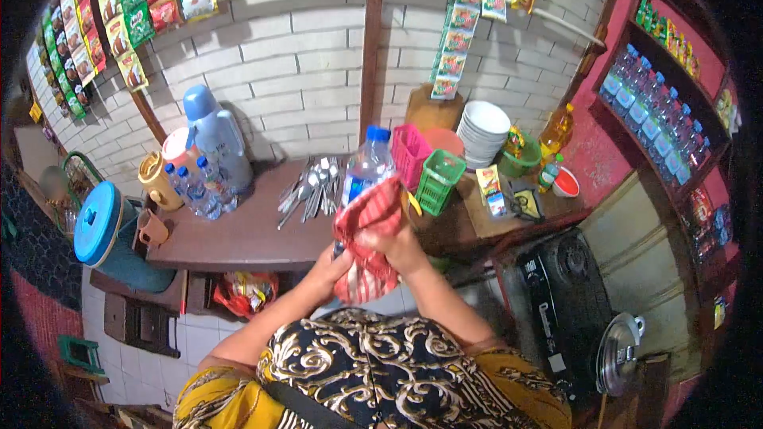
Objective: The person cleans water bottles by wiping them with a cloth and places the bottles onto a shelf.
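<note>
A red-and-white striped cloth (370,218) is bunched up between my two hands, in front of the counter's edge. My right hand (399,249) is closed round the cloth's middle. On its other side my left hand (337,264) is closed against the cloth, with a small dark piece showing at its fingers; what that belongs to is hidden. Just beyond the cloth stands a large clear bottle with a blue cap (377,151), partly covered by it. A heap of metal spoons and forks (312,189) lies on the counter to the left of the bottle.
On the brown counter (230,240) stand small water bottles (200,191), a blue thermos (213,135), pink (410,155) and green baskets (439,183), and stacked white bowls (483,133). A blue-lidded cooler (107,226) is at left, a black stove (560,294) at right.
</note>
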{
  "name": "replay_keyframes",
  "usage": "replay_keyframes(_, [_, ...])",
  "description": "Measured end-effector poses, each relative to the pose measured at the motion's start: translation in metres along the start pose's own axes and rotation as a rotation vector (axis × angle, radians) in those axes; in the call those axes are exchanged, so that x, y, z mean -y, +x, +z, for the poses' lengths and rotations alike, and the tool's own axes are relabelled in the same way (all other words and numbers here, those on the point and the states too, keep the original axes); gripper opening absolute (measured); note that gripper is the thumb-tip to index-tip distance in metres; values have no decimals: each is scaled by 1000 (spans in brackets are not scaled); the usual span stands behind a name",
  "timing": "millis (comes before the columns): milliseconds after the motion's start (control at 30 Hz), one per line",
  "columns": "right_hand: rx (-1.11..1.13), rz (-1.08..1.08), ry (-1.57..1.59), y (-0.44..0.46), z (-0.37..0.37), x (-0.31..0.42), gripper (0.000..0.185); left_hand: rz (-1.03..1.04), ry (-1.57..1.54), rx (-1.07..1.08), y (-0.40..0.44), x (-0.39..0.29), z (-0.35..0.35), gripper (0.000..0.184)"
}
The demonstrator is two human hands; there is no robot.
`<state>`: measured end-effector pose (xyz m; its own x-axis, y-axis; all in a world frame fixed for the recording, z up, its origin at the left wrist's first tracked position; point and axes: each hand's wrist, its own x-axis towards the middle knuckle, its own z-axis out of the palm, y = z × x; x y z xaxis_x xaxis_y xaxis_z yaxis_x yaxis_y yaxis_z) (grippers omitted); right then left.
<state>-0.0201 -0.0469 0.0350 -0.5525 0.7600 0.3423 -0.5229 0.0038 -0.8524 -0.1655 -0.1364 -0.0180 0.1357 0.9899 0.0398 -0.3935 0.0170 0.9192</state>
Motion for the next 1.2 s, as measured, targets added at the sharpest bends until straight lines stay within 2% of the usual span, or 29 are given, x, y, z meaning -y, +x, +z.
replay_keyframes(33, [141,-16,-25,3,-16,-16,68,-19,-22,28,-6,-21,15,78])
replay_keyframes(67, [277,-27,-38,3,-20,-14,67,-318,-243,50,-16,-28,15,85])
replay_keyframes(100, [204,-55,164,-2,-15,-20,67,-347,-397,190,-13,-6,-7,90])
replay_keyframes(133, [182,117,187,-10,-18,-18,67,-446,-408,112,-15,7,-21,93])
replay_keyframes(167, [226,-24,218,-8,-17,-24,67,-530,-591,238,-18,26,-45,95])
replay_keyframes(200, [265,34,241,-10,-24,-29,70,-566,-413,129,-20,0,-26,93])
replay_keyframes(233, [306,91,265,-11,-31,-32,72,-484,118,-9,-27,-26,1,92])
replay_keyframes(267, [230,44,207,-11,-24,-23,73,-450,-251,-37,-20,-10,-1,94])
replay_keyframes(300, [159,21,27,-9,-21,-10,68,-466,-206,-40,-15,-2,-3,97])
replay_keyframes(333, [186,70,142,-7,-27,-11,61,-439,-139,-8,-11,-17,10,95])
replay_keyframes(400, [82,-66,-33,-7,-14,12,57,-328,-127,47,-7,-31,23,89])
replay_keyframes(433, [7,-83,-141,-9,-10,13,65,-307,-236,214,2,-9,0,84])
replay_keyframes(467, [10,-84,-140,-11,-8,12,65,-288,-348,382,9,-10,-2,79])
replay_keyframes(500, [-21,-130,-219,-14,-6,10,64,-192,-76,71,9,-2,13,69])
replay_keyframes(567, [-41,-182,-277,-24,-8,2,63,-195,-115,117,35,49,-31,64])
replay_keyframes(600, [8,-131,-237,-28,-24,-18,64,-198,-153,164,43,67,-45,60])
replay_keyframes(633, [57,-80,-198,-29,-39,-34,66,-163,46,103,24,32,-12,70])
replay_keyframes(700, [153,-21,-130,-34,-22,7,71,-320,-101,62,5,-14,33,84])
replay_keyframes(733, [199,25,-94,-36,-17,20,72,-441,-117,56,6,-10,31,97])
replay_keyframes(767, [200,-3,-155,-37,-15,32,72,-447,-120,55,4,-9,34,97])
replay_keyframes(833, [209,85,-87,-40,-18,35,71,-329,-122,162,3,-15,46,95])
replay_keyframes(867, [204,26,-39,-42,-13,44,62,-243,-32,198,11,0,37,94])
replay_keyframes(933, [143,5,74,-41,-29,28,60,-199,426,235,29,26,-5,90])
replay_keyframes(967, [75,9,84,-45,-39,19,61,-101,533,233,17,-35,36,87])
replay_keyframes(1033, [82,101,161,-51,-52,21,65,-140,545,58,25,-35,16,83])
replay_keyframes(1067, [49,149,121,-55,-55,23,68,-105,338,-28,28,-33,11,78])
replay_keyframes(1133, [115,187,135,-61,-53,31,68,5,219,-102,36,-35,10,71])
replay_keyframes(1200, [121,182,155,-68,-61,11,71,274,345,-184,32,-60,32,54])
